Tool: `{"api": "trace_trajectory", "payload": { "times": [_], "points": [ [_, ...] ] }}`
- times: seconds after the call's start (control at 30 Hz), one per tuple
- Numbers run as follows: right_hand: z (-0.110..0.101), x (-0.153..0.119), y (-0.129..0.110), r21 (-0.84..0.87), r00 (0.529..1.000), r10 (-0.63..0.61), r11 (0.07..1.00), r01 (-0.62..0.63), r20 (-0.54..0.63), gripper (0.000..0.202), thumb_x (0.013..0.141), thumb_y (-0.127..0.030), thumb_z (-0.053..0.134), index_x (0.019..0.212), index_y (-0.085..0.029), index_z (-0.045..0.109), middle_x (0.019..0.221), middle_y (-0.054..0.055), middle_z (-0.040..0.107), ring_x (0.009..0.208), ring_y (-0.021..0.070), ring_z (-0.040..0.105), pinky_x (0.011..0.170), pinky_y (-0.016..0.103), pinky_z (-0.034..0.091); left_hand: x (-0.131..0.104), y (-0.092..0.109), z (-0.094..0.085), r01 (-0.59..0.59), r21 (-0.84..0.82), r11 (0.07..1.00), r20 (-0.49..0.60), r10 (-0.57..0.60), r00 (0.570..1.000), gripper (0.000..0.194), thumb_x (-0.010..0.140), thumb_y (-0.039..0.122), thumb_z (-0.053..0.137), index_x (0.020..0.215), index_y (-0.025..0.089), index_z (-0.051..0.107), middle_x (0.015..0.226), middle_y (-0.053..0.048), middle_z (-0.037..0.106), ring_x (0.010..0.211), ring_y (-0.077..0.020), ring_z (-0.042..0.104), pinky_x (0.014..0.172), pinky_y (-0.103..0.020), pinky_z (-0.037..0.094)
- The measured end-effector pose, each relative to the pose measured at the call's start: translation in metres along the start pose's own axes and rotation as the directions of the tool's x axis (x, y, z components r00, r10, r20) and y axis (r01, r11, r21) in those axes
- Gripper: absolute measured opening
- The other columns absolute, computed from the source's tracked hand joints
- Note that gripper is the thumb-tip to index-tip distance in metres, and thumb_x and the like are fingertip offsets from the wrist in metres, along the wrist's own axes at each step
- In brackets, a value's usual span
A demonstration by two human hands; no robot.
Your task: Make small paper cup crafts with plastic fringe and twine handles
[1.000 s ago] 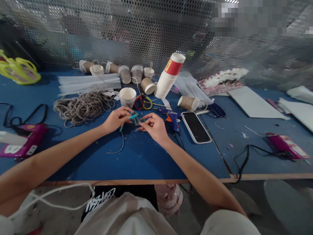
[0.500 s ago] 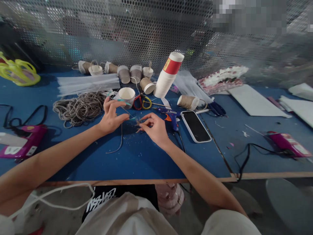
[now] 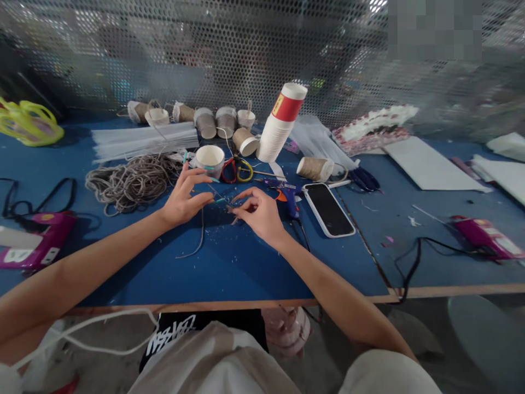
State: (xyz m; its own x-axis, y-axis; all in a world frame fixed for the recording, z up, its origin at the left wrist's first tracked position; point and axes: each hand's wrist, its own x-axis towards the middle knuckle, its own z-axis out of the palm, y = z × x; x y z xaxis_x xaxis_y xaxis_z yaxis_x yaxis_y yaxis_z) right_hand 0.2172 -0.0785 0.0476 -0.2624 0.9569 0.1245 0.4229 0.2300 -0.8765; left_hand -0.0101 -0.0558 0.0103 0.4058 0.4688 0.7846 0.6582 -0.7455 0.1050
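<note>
As left hand (image 3: 184, 200) spreads, right hand (image 3: 261, 216) pinches strands (image 3: 235, 220) inside table edge (image 3: 192, 306).

A craft workshop's blue counter (image 3: 246, 268), littered with scraps, holds a blue glue gun (image 3: 288, 194) and scissors (image 3: 238, 171) at center, a heap of gray cord (image 3: 133, 183) at left, and a tall stack of paper cups (image 3: 279, 128) before a perforated metal screen (image 3: 172, 54).
</note>
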Motion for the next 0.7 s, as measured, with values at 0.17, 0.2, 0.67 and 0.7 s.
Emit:
{"api": "trace_trajectory", "payload": {
  "times": [0.17, 0.2, 0.67, 0.7],
  "points": [
    [-0.0005, -0.0001, -0.0025, -0.028, 1.000, 0.021, 0.999, -0.020, 0.016, 0.018, 0.072, -0.017, 0.072, 0.082, -0.021, 0.057, 0.057, -0.003, 0.066, 0.057, 0.0159, 0.065, 0.062, 0.030, 0.049, 0.0007, 0.0036, 0.0003, -0.079, 0.031, 0.996, -0.025, 0.080, 0.996, 0.012, 0.089, 0.020, 0.057, 0.079, 0.024, 0.062, 0.103, -0.001, 0.067, 0.114, -0.0228, 0.057, 0.112, -0.062, 0.031],
    [-0.0005, 0.0000, -0.0031, -0.040, 1.000, 0.019, 0.999, -0.019, 0.007, 0.018, 0.072, -0.017, 0.073, 0.081, -0.021, 0.058, 0.056, -0.003, 0.065, 0.057, 0.0159, 0.065, 0.062, 0.030, 0.049, 0.0006, 0.0040, 0.0005, -0.080, 0.036, 0.996, -0.026, 0.081, 0.996, 0.012, 0.089, 0.020, 0.057, 0.079, 0.024, 0.061, 0.103, 0.000, 0.068, 0.114, -0.0225, 0.057, 0.113, -0.063, 0.029],
    [-0.0009, -0.0018, -0.0048, -0.100, 0.999, 0.005, 0.995, -0.008, -0.031, 0.022, 0.072, -0.016, 0.073, 0.077, -0.023, 0.053, 0.058, -0.003, 0.065, 0.061, 0.0169, 0.065, 0.065, 0.032, 0.048, 0.0004, 0.0035, 0.0002, -0.048, 0.090, 0.995, 0.011, 0.047, 0.999, 0.011, 0.088, 0.020, 0.059, 0.080, 0.026, 0.062, 0.098, 0.001, 0.072, 0.112, -0.0215, 0.061, 0.116, -0.067, 0.020],
    [-0.0008, -0.0020, -0.0047, -0.109, 0.999, 0.001, 0.994, -0.005, -0.037, 0.022, 0.073, -0.016, 0.073, 0.077, -0.023, 0.053, 0.058, -0.003, 0.065, 0.061, 0.0170, 0.065, 0.065, 0.032, 0.048, 0.0002, 0.0034, 0.0003, -0.051, 0.087, 0.995, 0.007, 0.050, 0.999, 0.010, 0.088, 0.020, 0.059, 0.080, 0.026, 0.062, 0.098, 0.001, 0.072, 0.112, -0.0217, 0.061, 0.116, -0.067, 0.020]
  ]
}}
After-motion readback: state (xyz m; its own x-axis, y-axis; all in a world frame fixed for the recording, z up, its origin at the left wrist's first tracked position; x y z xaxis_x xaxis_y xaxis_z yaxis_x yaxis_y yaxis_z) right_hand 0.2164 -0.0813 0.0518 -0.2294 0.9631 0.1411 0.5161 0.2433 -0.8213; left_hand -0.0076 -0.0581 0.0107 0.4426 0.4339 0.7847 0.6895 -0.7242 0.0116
